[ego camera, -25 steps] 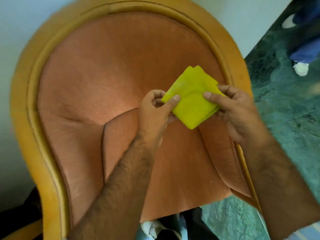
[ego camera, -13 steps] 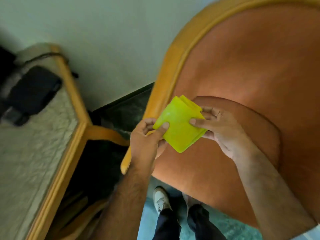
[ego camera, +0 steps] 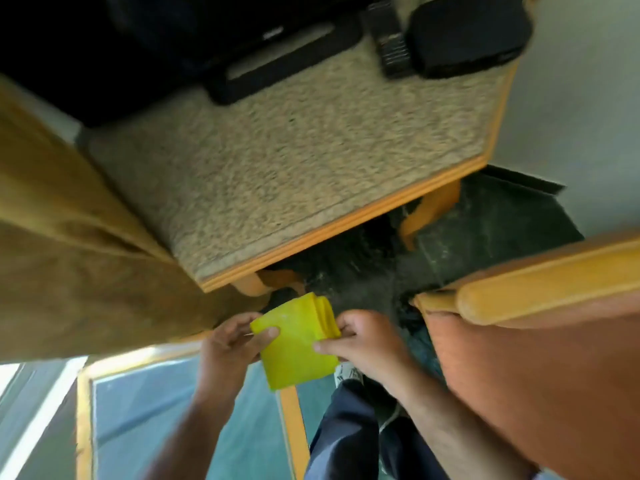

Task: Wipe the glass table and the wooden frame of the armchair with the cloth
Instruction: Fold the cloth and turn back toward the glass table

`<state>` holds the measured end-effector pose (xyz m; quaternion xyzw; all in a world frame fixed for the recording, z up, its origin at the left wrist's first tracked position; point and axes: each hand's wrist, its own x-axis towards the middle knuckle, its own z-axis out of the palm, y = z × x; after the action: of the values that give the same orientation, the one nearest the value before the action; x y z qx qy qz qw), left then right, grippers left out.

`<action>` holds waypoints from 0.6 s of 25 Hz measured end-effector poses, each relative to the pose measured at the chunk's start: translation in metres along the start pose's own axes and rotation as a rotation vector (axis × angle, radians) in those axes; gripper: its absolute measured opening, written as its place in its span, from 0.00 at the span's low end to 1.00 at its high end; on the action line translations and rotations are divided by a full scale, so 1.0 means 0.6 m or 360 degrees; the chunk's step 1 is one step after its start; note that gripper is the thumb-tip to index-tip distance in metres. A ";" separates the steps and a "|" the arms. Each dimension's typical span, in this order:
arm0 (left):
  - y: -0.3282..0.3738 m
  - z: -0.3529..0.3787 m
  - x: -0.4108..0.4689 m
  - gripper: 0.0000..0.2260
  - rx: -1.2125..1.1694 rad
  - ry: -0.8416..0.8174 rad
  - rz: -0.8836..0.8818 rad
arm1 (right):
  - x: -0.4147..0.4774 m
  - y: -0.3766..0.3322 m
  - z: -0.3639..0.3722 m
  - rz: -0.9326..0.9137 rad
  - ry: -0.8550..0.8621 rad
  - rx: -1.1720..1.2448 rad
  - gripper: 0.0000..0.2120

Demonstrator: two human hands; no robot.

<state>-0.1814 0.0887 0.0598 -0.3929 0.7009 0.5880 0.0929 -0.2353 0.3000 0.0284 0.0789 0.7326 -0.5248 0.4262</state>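
Close beneath the camera, the left hand [ego camera: 230,344] and the right hand [ego camera: 363,341] pinch opposite sides of the folded yellow cloth [ego camera: 298,344], held in the air between them, apparently to square it into a pad for wiping. Its long axis runs roughly away from the person, its layered fold edges pointing away and slightly right, and it hangs over the near corner of the glass table [ego camera: 173,420] with its wooden rim, touching neither that nor the armchair frame [ego camera: 540,292] at right. Farther off stands a speckled-topped side table [ego camera: 294,161] carrying dark, blurred devices.
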 end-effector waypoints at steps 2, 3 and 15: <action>-0.056 -0.066 0.022 0.12 0.0038 0.0137 -0.0072 | 0.053 0.016 0.091 0.0086 -0.0101 -0.0087 0.24; -0.085 -0.091 0.035 0.13 0.0072 0.0208 -0.0098 | 0.073 0.023 0.130 0.0127 -0.0152 -0.0100 0.26; -0.328 -0.147 0.188 0.14 0.0874 0.0540 -0.0349 | 0.224 0.164 0.369 0.0508 -0.0078 -0.0284 0.15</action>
<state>-0.0980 -0.0402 -0.1293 -0.5186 0.7921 0.2900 0.1401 -0.1440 0.1133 -0.1544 0.1432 0.7438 -0.3851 0.5272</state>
